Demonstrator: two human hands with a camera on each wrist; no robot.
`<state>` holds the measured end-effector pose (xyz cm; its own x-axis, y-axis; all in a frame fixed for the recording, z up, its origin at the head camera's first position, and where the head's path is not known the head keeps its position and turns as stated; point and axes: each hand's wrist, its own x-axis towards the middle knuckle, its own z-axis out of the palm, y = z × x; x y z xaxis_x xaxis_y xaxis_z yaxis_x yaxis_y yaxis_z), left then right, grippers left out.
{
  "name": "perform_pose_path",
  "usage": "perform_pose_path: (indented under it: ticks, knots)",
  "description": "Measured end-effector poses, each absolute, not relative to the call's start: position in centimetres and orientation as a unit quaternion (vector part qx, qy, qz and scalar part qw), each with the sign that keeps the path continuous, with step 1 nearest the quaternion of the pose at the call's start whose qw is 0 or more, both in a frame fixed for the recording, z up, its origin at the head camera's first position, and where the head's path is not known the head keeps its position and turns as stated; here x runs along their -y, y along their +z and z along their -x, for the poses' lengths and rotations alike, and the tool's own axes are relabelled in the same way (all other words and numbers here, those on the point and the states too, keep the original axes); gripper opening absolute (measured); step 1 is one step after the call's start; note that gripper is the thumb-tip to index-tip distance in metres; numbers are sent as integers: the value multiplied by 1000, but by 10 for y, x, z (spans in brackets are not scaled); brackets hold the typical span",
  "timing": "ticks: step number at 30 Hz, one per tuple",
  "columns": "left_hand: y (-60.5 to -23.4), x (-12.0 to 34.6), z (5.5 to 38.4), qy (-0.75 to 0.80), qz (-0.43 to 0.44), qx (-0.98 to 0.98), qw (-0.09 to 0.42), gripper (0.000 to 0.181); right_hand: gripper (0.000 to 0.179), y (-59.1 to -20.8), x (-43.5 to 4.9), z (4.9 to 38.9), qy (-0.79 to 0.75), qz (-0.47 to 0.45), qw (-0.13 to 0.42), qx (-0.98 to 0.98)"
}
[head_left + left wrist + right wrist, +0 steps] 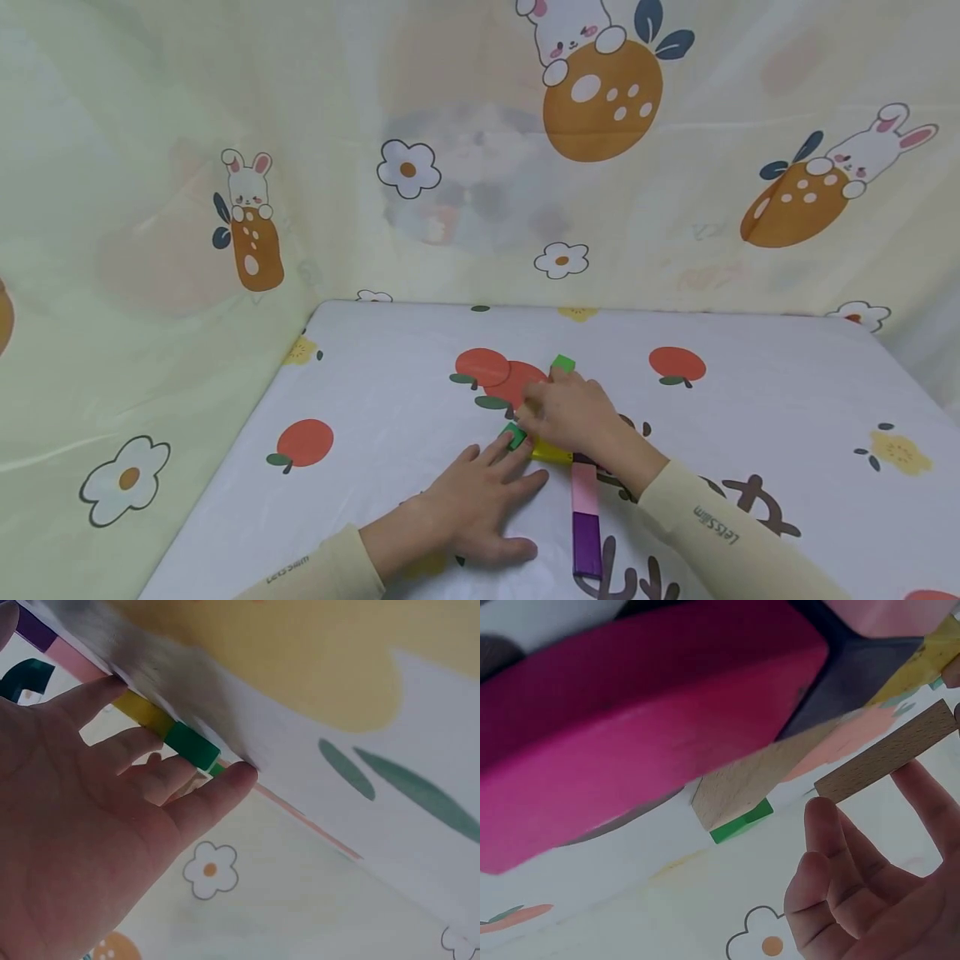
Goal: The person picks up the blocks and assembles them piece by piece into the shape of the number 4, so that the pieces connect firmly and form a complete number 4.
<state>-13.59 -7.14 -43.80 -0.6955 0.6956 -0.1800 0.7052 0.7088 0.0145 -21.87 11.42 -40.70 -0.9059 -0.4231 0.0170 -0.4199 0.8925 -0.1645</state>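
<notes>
My left hand (480, 500) lies spread low over the cloth, its fingertips at the small green block (513, 435). In the right wrist view, a plain wooden block (885, 754) is pinched by the fingers of my right hand (577, 412), just above the row of blocks. That row runs from the green block through a yellow block (551, 452) to a dark one, partly hidden by my right hand. A pink block (585, 487) and a purple block (587, 546) continue toward me. Beyond the right hand shows a light green block (563, 363).
Close to the right wrist camera are a large magenta block (652, 712) and a navy block (844, 679); another wooden block (757, 769) sits beyond them. A patterned cloth (390, 383) covers the table, with printed curtains (465, 250) behind and at the left.
</notes>
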Motion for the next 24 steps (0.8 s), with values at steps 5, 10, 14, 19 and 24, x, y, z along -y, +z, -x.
perform_pose_path:
  ticks: [5,10,14,19,24]
  knots:
    - [-439,72,136,-31,-383,-920,79,81,31,-409,-114,217,-81,219,5,-972]
    - [-440,72,136,-32,-384,-919,79,81,26,-413,-114,217,-89,218,8,-972]
    - [-440,72,137,-34,-385,-919,80,81,25,-415,-114,218,-91,216,14,-972]
    - [-440,72,137,-35,-384,-919,83,81,27,-415,-114,217,-88,220,17,-971]
    - [-440,72,137,-32,-381,-920,87,81,32,-417,-114,217,-83,214,27,-973]
